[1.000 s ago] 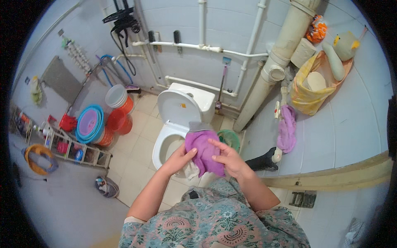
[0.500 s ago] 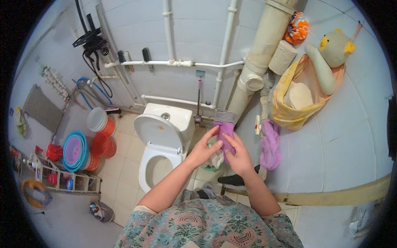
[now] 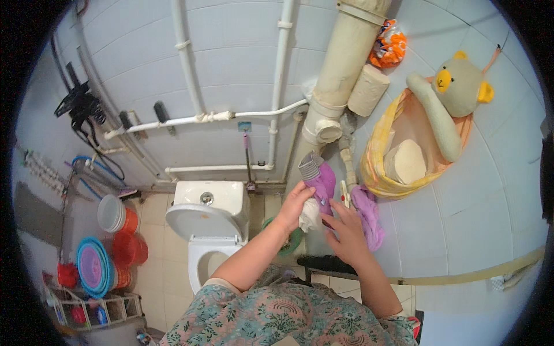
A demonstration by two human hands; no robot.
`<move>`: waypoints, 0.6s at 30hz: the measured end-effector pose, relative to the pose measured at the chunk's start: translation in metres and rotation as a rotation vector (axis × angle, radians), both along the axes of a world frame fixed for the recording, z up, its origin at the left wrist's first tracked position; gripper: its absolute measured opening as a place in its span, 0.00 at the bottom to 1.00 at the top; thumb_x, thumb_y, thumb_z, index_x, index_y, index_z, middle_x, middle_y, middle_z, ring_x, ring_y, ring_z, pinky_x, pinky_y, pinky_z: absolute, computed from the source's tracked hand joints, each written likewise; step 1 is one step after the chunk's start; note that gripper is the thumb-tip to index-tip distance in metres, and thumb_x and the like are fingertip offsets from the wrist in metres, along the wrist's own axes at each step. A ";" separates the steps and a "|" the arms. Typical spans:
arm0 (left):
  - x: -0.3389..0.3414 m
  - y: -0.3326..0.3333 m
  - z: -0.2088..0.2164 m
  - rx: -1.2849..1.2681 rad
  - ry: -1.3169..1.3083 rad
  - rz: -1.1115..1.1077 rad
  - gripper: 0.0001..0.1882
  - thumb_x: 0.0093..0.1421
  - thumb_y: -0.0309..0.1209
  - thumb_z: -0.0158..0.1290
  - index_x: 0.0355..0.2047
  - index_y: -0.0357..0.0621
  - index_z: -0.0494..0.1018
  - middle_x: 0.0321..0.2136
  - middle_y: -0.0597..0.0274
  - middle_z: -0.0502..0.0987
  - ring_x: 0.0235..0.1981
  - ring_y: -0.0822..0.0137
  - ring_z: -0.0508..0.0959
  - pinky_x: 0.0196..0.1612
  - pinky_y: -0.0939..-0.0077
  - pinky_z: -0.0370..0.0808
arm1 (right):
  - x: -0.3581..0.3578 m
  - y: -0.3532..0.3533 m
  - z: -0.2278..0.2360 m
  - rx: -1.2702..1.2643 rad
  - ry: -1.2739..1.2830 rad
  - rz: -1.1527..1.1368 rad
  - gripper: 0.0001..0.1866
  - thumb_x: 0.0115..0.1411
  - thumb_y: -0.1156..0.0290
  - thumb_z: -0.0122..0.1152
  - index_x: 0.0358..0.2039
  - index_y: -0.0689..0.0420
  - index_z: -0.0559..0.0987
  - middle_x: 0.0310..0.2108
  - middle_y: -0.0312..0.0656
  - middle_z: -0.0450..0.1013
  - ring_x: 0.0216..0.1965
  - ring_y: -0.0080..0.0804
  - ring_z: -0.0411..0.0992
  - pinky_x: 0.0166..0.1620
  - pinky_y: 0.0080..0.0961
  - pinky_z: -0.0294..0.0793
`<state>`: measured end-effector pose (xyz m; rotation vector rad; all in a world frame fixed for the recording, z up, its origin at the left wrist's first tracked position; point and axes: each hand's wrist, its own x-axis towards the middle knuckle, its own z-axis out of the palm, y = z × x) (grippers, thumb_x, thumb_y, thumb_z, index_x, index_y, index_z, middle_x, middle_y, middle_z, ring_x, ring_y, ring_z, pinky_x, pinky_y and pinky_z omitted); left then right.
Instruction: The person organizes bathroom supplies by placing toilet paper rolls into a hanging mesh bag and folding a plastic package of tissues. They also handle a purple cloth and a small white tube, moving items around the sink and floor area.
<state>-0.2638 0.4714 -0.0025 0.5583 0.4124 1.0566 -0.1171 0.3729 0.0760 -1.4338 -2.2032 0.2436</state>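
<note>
A purple rubber glove (image 3: 326, 180) with a grey-striped cuff is in front of me, its cuff pointing up and away. My left hand (image 3: 295, 206) is closed on the glove's left side, thumb near the cuff. Fingers apart, my right hand (image 3: 347, 233) reaches to the glove's lower right edge and seems to touch it. A crumpled white piece (image 3: 310, 215) shows just below the glove, beside my left fingers; whether I hold it cannot be told. Under my hands stands a green bin (image 3: 289, 243), partly hidden by my left forearm.
A white toilet (image 3: 210, 193) with its lid raised stands left of the bin. Buckets (image 3: 130, 248) and basins (image 3: 94, 268) are farther left. On the right wall hang a purple cloth (image 3: 367, 216) and a yellow bear-shaped holder (image 3: 378, 173). A thick pipe (image 3: 340, 78) runs up behind.
The view has turned and shifted to the right. My right hand has moved off the glove's face to its lower edge, and the glove has tilted. The white piece now shows higher, against the glove.
</note>
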 end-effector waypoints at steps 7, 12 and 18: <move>0.044 0.080 0.025 0.580 0.668 0.019 0.21 0.60 0.31 0.48 0.54 0.42 0.63 0.48 0.53 0.70 0.41 0.66 0.74 0.46 0.76 0.70 | 0.027 -0.027 -0.021 0.113 -0.226 -0.461 0.22 0.44 0.77 0.57 0.44 0.53 0.74 0.55 0.47 0.60 0.56 0.49 0.57 0.58 0.51 0.52; 0.089 0.097 0.011 1.214 1.625 0.000 0.23 0.58 0.42 0.49 0.52 0.48 0.67 0.52 0.54 0.65 0.37 0.53 0.77 0.39 0.63 0.74 | 0.034 -0.041 -0.033 0.028 -0.386 -0.526 0.27 0.43 0.77 0.57 0.48 0.54 0.71 0.59 0.49 0.55 0.58 0.51 0.54 0.59 0.51 0.50; 0.097 0.113 0.006 1.492 1.131 0.265 0.20 0.55 0.36 0.50 0.48 0.49 0.65 0.50 0.57 0.66 0.29 0.51 0.76 0.32 0.60 0.74 | 0.039 -0.041 -0.034 -0.014 -0.422 -0.499 0.29 0.44 0.76 0.57 0.50 0.53 0.70 0.60 0.48 0.54 0.58 0.51 0.54 0.58 0.52 0.51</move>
